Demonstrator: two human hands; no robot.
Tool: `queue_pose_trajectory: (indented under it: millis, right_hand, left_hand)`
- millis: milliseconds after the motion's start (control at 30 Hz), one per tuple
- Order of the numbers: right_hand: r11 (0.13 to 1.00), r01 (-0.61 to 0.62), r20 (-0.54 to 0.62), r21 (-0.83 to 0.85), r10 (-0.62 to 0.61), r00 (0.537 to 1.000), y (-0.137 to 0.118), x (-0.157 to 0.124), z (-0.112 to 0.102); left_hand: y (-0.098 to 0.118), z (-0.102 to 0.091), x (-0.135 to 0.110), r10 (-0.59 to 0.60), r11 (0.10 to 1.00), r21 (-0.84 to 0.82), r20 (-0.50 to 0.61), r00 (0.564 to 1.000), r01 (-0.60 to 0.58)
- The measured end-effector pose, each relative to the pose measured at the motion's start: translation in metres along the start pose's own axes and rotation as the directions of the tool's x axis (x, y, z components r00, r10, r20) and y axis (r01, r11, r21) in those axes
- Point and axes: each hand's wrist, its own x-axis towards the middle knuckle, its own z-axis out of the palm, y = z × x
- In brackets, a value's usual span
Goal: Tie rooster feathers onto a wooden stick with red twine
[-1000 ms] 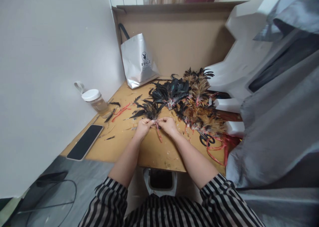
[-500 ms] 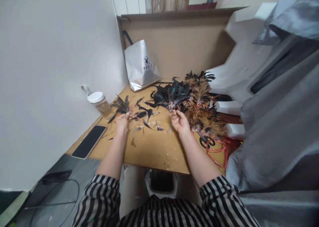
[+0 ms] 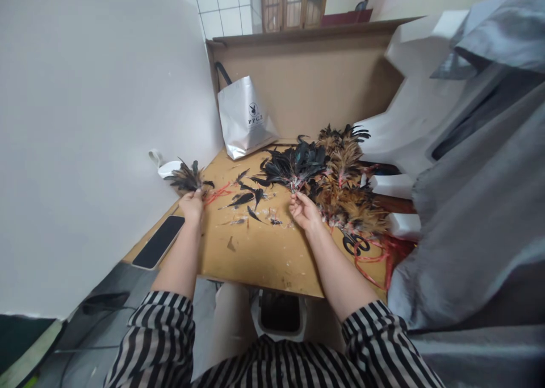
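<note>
My left hand (image 3: 191,205) is closed around the base of a small bunch of dark feathers (image 3: 185,176), held up at the left in front of the jar. Just right of it, thin red strings (image 3: 219,193) lie on the table. My right hand (image 3: 303,211) is closed, its fingertips pinched at the pale quill end of a black feather bundle (image 3: 293,163). Whether it grips those quills or something small is not clear. Loose dark feathers (image 3: 243,199) and bits of fluff lie between my hands.
Brown feather bundles (image 3: 355,209) lie at the right, with black-handled scissors (image 3: 355,243) and red plastic string (image 3: 387,257) nearby. A phone (image 3: 158,242) sits near the left edge. A white-lidded jar (image 3: 168,169) is partly hidden. A silver bag (image 3: 247,118) stands at the back.
My left hand has moved left with the feather bunch, now overlapping the jar, and the red strings show where it was. My right hand stays by the black bundle. The view shifted slightly.
</note>
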Motion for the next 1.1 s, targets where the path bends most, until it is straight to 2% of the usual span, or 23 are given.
queue_pose_trajectory:
  millis: [67, 100, 133, 200, 300, 367, 433, 467, 567, 700, 767, 900, 967, 1100]
  right_hand:
    - [0.992, 0.019, 0.044, -0.125, -0.013, 0.999, 0.001, -0.003, 0.003]
    - [0.977, 0.026, 0.063, -0.211, -0.013, 0.998, 0.003, -0.004, 0.004]
    - [0.950, 0.030, 0.079, -0.310, -0.005, 0.997, 0.004, -0.006, 0.005]
    - [0.862, 0.021, 0.104, -0.507, 0.037, 0.994, 0.008, -0.008, 0.006]
    - [0.709, 0.008, 0.151, -0.705, 0.139, 0.979, 0.014, -0.009, 0.004]
    - [0.636, 0.010, 0.188, -0.772, 0.214, 0.959, 0.017, -0.010, 0.002]
    - [0.590, 0.014, 0.218, -0.807, 0.277, 0.936, 0.018, -0.012, 0.002]
    - [0.577, 0.012, 0.226, -0.816, 0.300, 0.927, 0.017, -0.013, 0.002]
    - [0.557, -0.004, 0.219, -0.830, 0.334, 0.917, 0.016, -0.016, 0.005]
    - [0.519, -0.020, 0.179, -0.855, 0.331, 0.926, 0.016, -0.017, 0.007]
    - [0.513, -0.047, 0.139, -0.857, 0.318, 0.938, 0.017, -0.016, 0.006]
    - [0.539, -0.084, 0.092, -0.838, 0.291, 0.952, 0.020, -0.011, 0.003]
    - [0.550, -0.101, 0.078, -0.829, 0.292, 0.953, 0.021, -0.008, 0.000]
    - [0.536, -0.099, 0.062, -0.838, 0.273, 0.960, 0.022, -0.005, -0.002]
  left_hand:
    - [0.001, -0.003, -0.006, 0.046, 0.998, 0.035, -0.027, 0.999, -0.045]
    - [0.003, -0.003, -0.012, 0.080, 0.996, 0.046, -0.004, 0.997, -0.080]
    - [0.007, -0.002, -0.021, 0.106, 0.993, 0.041, 0.050, 0.993, -0.108]
    - [0.019, 0.003, -0.045, 0.130, 0.992, -0.039, 0.271, 0.954, -0.124]
    - [0.041, 0.017, -0.089, 0.105, 0.985, -0.174, 0.610, 0.785, 0.003]
    - [0.052, 0.025, -0.114, 0.065, 0.984, -0.158, 0.749, 0.660, 0.082]
    - [0.058, 0.032, -0.130, 0.062, 0.983, -0.144, 0.840, 0.539, 0.111]
    - [0.059, 0.035, -0.135, 0.064, 0.983, -0.142, 0.864, 0.499, 0.119]
    - [0.052, 0.044, -0.140, 0.042, 0.984, -0.111, 0.903, 0.428, 0.139]
    - [0.034, 0.055, -0.138, -0.009, 0.988, -0.043, 0.944, 0.329, 0.150]
    - [0.026, 0.060, -0.138, -0.026, 0.985, -0.028, 0.950, 0.311, 0.168]
    - [0.014, 0.070, -0.140, -0.023, 0.979, -0.045, 0.945, 0.326, 0.200]
    - [0.008, 0.075, -0.140, -0.021, 0.975, -0.061, 0.933, 0.359, 0.214]
    - [-0.001, 0.079, -0.139, -0.037, 0.967, -0.083, 0.890, 0.454, 0.242]
